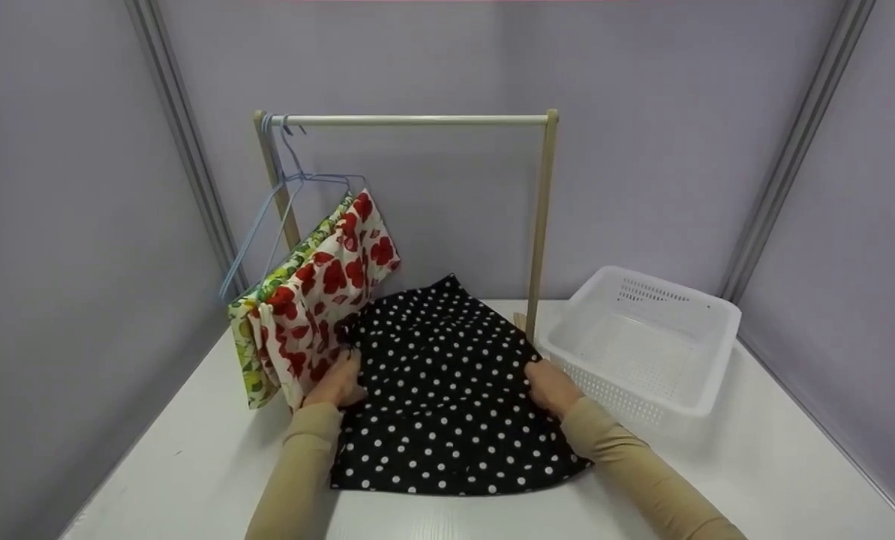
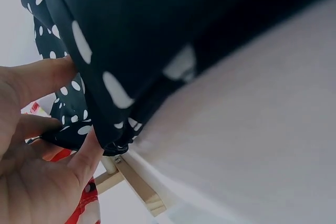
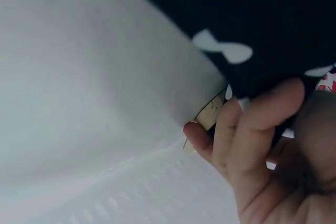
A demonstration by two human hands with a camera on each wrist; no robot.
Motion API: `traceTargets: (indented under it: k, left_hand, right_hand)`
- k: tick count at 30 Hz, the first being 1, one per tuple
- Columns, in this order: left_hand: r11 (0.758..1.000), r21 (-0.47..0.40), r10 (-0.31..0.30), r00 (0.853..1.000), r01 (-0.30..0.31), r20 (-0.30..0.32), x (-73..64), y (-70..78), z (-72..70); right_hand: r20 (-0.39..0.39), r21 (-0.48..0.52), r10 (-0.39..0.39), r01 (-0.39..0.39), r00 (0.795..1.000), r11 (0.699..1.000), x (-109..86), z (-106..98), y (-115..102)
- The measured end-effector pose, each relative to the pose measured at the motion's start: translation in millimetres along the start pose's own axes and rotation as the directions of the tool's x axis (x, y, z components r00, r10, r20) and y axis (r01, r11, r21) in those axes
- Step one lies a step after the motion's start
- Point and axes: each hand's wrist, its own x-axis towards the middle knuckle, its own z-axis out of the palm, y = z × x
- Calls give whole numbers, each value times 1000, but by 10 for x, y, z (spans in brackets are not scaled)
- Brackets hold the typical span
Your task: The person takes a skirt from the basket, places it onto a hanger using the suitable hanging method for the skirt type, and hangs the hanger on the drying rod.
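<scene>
A black cloth with white polka dots (image 1: 447, 397) spreads over the white table, its far end raised a little and its near edge lying flat. My left hand (image 1: 338, 381) holds the cloth's left edge, with thumb and fingers on either side of the fabric in the left wrist view. At the opposite edge, my right hand (image 1: 554, 386) pinches the fabric; its curled fingers (image 3: 257, 124) show in the right wrist view. Just left of my left hand hangs a white cloth with red flowers (image 1: 334, 277), with a green and yellow patterned cloth (image 1: 246, 352) behind it.
Blue hangers (image 1: 248, 240) carry both patterned cloths at the left end of a wooden rack's rail (image 1: 417, 120). The rack's right post (image 1: 542, 225) stands behind the dotted cloth. On the right sits a white perforated plastic basket (image 1: 605, 386). Grey walls enclose the table.
</scene>
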Motion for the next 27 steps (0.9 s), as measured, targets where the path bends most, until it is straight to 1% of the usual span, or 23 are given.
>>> traceTargets:
  k: [2, 3, 5, 8, 10, 12, 14, 16, 18, 20, 22, 23, 24, 25, 27]
  left_hand:
    - [1000, 13, 8, 1000, -8, 2, 6, 4, -1]
    - [999, 41, 22, 1000, -22, 0, 11, 5, -3]
    - [997, 71, 36, 999, -36, -4, 23, 4, -2]
    - [997, 65, 29, 1000, -28, -3, 28, -4, 2]
    - [998, 60, 17, 1000, -17, -7, 18, -7, 7]
    - [997, 75, 9, 1000, -6, -30, -6, 0, 9]
    - [992, 124, 10, 998, -2, -64, -22, 34, 3]
    - [981, 193, 24, 994, -4, -104, -49, 84, -21]
    - [964, 267, 45, 989, -5, -141, -76, 142, -70]
    - [945, 327, 74, 981, -12, -178, -111, 185, -133]
    - [930, 365, 122, 967, -33, -223, -157, 228, -205]
    - [921, 385, 159, 955, -53, -249, -179, 243, -238]
    - [914, 399, 202, 939, -78, -279, -202, 255, -267]
    - [905, 411, 250, 917, -107, -311, -230, 271, -293]
    - [894, 417, 333, 866, -165, -373, -292, 304, -339]
  right_hand:
    - [-41, -21, -14, 13, 999, 1000, -12, 3, -22]
    - [-62, -26, -21, 20, 998, 999, -18, 7, -33]
    - [-97, -42, -38, 34, 995, 999, -26, 13, -53]
    - [-134, -38, -45, 40, 990, 998, -42, 24, -79]
    - [-148, -55, -51, 43, 988, 998, -58, 34, -97]
    - [-153, -93, -52, 38, 987, 995, -89, 45, -130]
    - [-146, -161, -47, 23, 988, 987, -114, 43, -169]
    - [-142, -233, -47, 12, 989, 972, -154, 46, -236]
    - [-141, -297, -53, 9, 989, 955, -198, 50, -332]
    - [-121, -329, -69, 26, 990, 944, -244, 65, -451]
    - [-57, -318, -94, 72, 994, 945, -287, 86, -574]
    - [0, -293, -102, 97, 995, 951, -308, 97, -638]
    - [64, -256, -108, 121, 992, 959, -331, 116, -698]
    - [129, -217, -114, 140, 985, 966, -348, 138, -755]
    - [251, -137, -109, 146, 962, 980, -378, 188, -850]
